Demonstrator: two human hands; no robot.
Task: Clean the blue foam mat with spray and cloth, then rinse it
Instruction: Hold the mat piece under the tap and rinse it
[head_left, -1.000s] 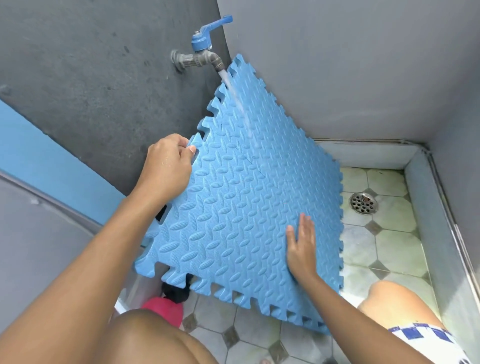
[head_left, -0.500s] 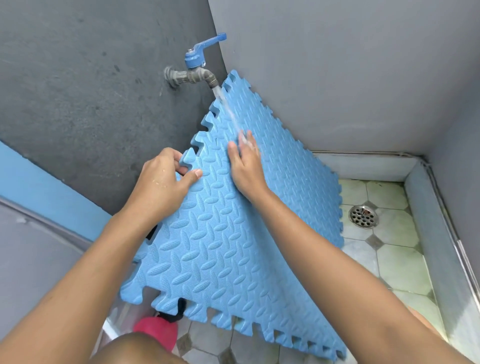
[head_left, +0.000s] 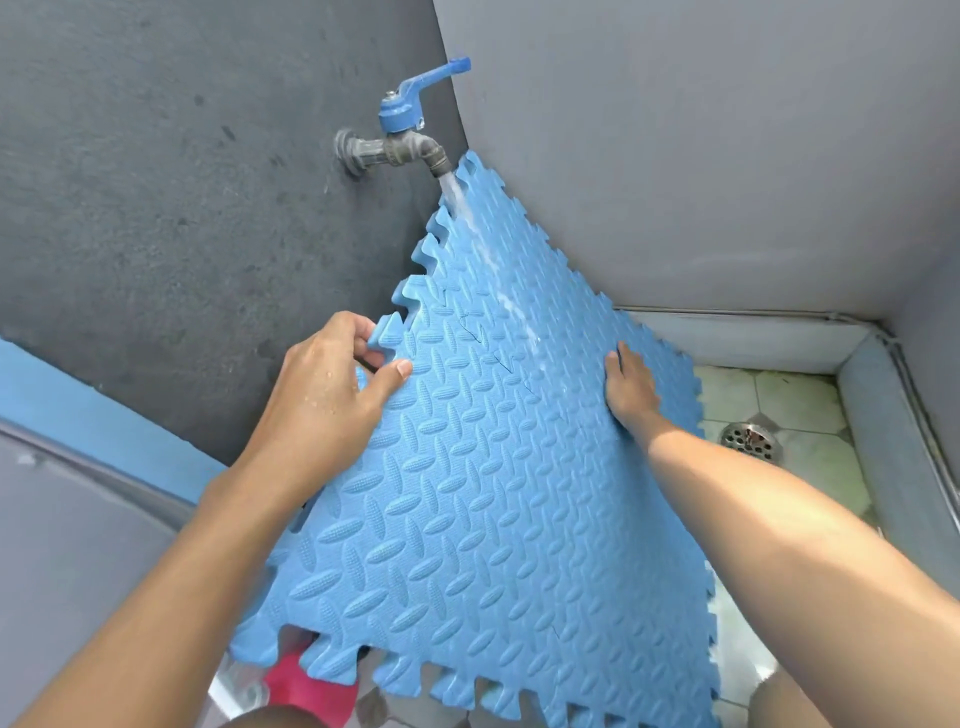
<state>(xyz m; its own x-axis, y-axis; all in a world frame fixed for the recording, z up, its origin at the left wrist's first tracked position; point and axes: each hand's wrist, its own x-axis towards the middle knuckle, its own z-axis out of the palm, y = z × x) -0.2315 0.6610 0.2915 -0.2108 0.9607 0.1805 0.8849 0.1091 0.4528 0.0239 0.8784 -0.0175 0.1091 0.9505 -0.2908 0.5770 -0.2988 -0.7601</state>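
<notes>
The blue foam mat (head_left: 483, 499), with jigsaw edges and a raised oval pattern, is held tilted up under a wall tap (head_left: 405, 140) with a blue handle. Water runs from the spout down the mat's upper face. My left hand (head_left: 332, 384) is shut on the mat's left edge, thumb on the front, fingers around a jigsaw tab. My right hand (head_left: 631, 389) lies flat on the mat's right part, fingers together and pointing up, holding nothing.
Dark grey wall stands behind the tap, a lighter grey wall to its right. The tiled floor has a round metal drain (head_left: 750, 441) at right inside a low kerb (head_left: 872, 415). A pink object (head_left: 306, 686) shows under the mat's lower edge.
My right hand slid from the mat's top centre under the stream down and right to near its right edge. My left hand keeps its grip on the left edge.
</notes>
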